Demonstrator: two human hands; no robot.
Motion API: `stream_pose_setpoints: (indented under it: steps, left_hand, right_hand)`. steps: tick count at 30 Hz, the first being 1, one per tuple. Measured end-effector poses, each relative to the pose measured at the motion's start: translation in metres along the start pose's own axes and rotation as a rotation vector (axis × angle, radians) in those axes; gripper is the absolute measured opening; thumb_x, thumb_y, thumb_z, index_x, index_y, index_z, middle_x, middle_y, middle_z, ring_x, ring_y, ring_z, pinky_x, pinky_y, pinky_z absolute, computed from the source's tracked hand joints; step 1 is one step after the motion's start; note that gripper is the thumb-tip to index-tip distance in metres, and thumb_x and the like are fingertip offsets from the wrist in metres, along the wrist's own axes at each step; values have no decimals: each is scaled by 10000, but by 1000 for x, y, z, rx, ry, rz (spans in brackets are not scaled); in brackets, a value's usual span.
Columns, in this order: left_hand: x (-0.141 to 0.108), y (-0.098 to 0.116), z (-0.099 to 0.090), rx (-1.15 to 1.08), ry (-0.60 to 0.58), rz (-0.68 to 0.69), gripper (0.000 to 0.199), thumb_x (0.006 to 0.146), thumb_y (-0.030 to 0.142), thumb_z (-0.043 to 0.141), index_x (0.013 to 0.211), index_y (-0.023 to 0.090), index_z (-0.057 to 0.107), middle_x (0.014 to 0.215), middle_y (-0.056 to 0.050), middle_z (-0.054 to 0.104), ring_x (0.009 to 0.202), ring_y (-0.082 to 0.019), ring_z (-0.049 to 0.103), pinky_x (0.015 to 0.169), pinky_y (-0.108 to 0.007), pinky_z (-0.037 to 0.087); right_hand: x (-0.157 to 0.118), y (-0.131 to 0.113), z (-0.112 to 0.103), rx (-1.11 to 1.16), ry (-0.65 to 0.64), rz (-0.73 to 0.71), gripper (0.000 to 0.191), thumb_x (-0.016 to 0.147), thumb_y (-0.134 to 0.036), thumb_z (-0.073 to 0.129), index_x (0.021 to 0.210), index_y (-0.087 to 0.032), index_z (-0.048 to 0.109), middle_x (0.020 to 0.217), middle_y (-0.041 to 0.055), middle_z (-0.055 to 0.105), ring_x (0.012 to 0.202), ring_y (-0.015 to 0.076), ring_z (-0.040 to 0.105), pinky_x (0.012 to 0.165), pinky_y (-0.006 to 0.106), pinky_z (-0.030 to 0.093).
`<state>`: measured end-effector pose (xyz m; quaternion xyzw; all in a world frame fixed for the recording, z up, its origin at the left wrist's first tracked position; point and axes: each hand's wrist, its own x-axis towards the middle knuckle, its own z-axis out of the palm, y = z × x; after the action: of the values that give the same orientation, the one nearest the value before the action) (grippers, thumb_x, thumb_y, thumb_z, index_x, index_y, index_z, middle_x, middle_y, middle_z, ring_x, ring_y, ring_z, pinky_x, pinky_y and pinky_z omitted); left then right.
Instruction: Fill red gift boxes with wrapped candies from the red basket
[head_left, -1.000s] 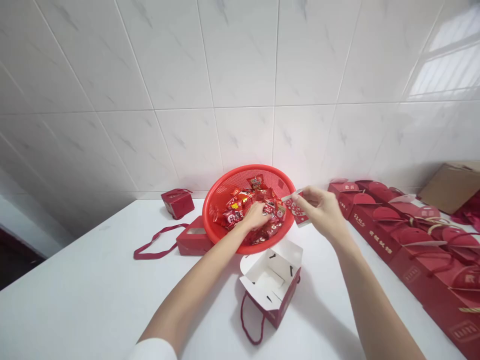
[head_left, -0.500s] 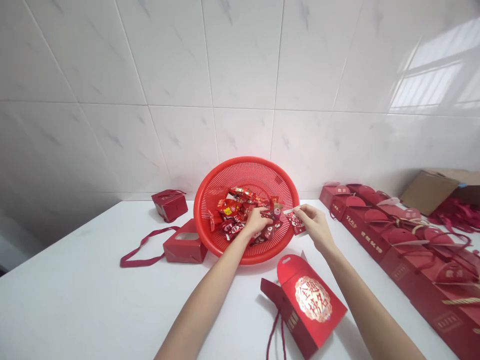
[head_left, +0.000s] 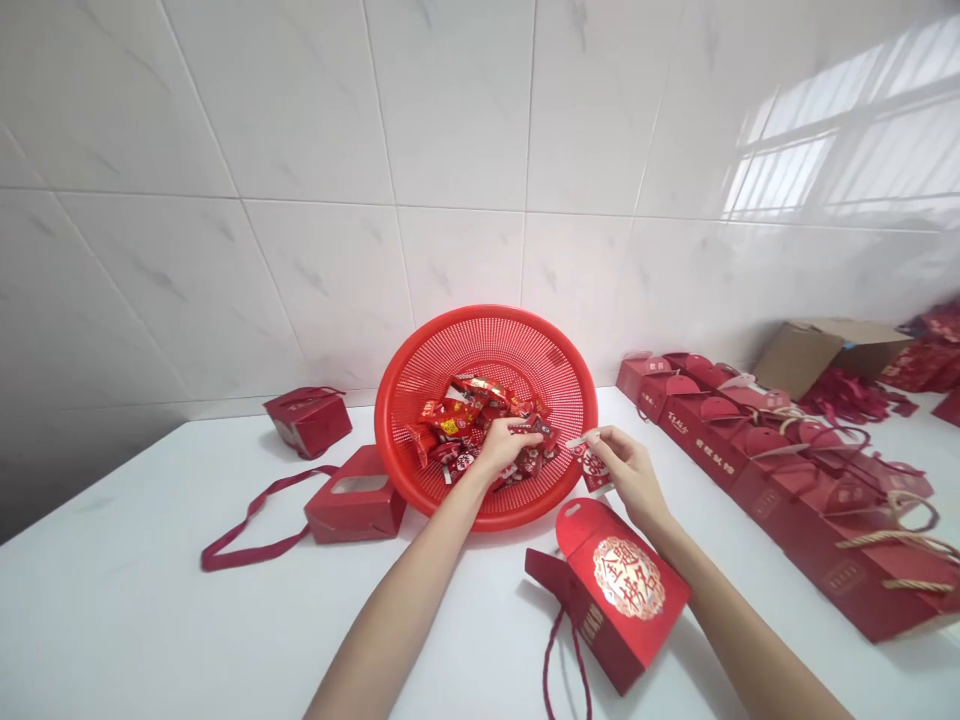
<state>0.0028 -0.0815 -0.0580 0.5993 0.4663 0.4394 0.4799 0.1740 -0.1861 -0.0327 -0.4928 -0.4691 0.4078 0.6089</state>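
A tilted red plastic basket [head_left: 486, 318] holds a heap of wrapped candies [head_left: 459, 420]. Inside it, my left hand [head_left: 504, 447] reaches over the heap, its thumb and fingers closed around a dark red wrapped candy [head_left: 527, 428]. Just outside the right rim, my right hand [head_left: 628, 470] pinches a small red-and-white candy packet [head_left: 595, 470] by its top edge. Below my right hand, a red gift box [head_left: 626, 590] with gold lettering lies tipped on the table, its flaps open and its cord handle trailing toward me.
Left of the basket lie a windowed red box [head_left: 352, 510] with a ribbon loop and a smaller dark red box [head_left: 309, 418]. Rows of red boxes [head_left: 750, 470] line the right side. Behind them is a cardboard box [head_left: 802, 355] with red ribbons [head_left: 847, 392]. A tiled wall backs the white table.
The view has turned slightly to the right. My left hand has stayed in the basket, its fingers shifting among the candies. My right hand still pinches the packet, slightly lower.
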Motion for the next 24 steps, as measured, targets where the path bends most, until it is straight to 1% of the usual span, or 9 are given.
stream_pose_setpoints:
  steps: [4, 6, 8, 11, 13, 15, 19, 21, 24]
  left_hand:
    - [-8, -1, 3, 138, -70, 44, 53, 654, 120, 676, 644, 136, 726, 577, 9, 662, 612, -155, 611, 640, -259, 472]
    - [-12, -1, 4, 212, -112, 83, 113, 666, 152, 659, 557, 149, 691, 540, 21, 626, 607, -154, 589, 628, -254, 451]
    - [-16, -1, 4, 281, -122, 124, 159, 688, 200, 660, 536, 155, 676, 559, 16, 631, 640, -166, 597, 649, -261, 454]
    - [-23, -2, 7, 369, -71, 165, 56, 681, 190, 683, 678, 154, 726, 699, -10, 709, 735, -196, 640, 740, -286, 487]
    - [-26, -4, 9, 408, -24, 179, 195, 673, 130, 683, 854, 162, 750, 879, -38, 757, 840, -214, 669, 843, -309, 500]
    - [-29, -7, 12, 458, 55, 211, 326, 686, 85, 668, 991, 182, 730, 1030, -58, 753, 969, -231, 674, 945, -336, 490]
    - [-28, -8, 8, 565, 237, 320, 485, 724, 117, 680, 1205, 174, 651, 1159, -110, 694, 1103, -267, 644, 1010, -373, 476]
    - [-23, -4, 1, 550, 277, 313, 539, 767, 171, 675, 1300, 141, 603, 1163, -128, 678, 1081, -269, 648, 993, -370, 481]
    - [-15, 4, -10, 468, 278, 158, 534, 881, 265, 603, 1382, 89, 548, 940, -84, 713, 912, -241, 675, 910, -355, 499]
  right_hand:
    - [-12, 8, -4, 17, 32, 24, 461, 669, -613, 784, 772, -189, 636, 632, -9, 621, 456, 105, 479, 389, 228, 416]
    - [-16, 13, -6, 16, 56, 17, 464, 673, -622, 776, 774, -188, 646, 614, -14, 610, 456, 107, 466, 394, 230, 393]
    - [-20, 17, -6, 6, 68, 0, 459, 688, -630, 762, 767, -191, 653, 618, -9, 616, 470, 116, 469, 406, 237, 383]
    - [-23, 23, -5, -3, 53, -24, 444, 725, -631, 735, 757, -195, 662, 634, -4, 622, 521, 135, 504, 471, 253, 424]
    - [-24, 27, -4, -14, 33, -41, 438, 752, -629, 716, 755, -193, 669, 665, 4, 639, 577, 149, 542, 548, 268, 466]
    - [-25, 30, -4, -34, 23, -48, 447, 766, -638, 701, 752, -192, 671, 687, 13, 651, 612, 161, 562, 596, 280, 483]
    - [-27, 34, -4, -16, 25, 35, 471, 751, -673, 700, 741, -207, 636, 636, -3, 610, 550, 166, 554, 541, 293, 485]
    - [-28, 34, -5, 18, 11, 97, 470, 748, -678, 702, 763, -216, 621, 643, -9, 610, 533, 173, 571, 515, 297, 486]
    - [-27, 34, -6, 19, 8, 119, 474, 750, -676, 702, 772, -210, 619, 648, -8, 610, 548, 171, 579, 510, 284, 465]
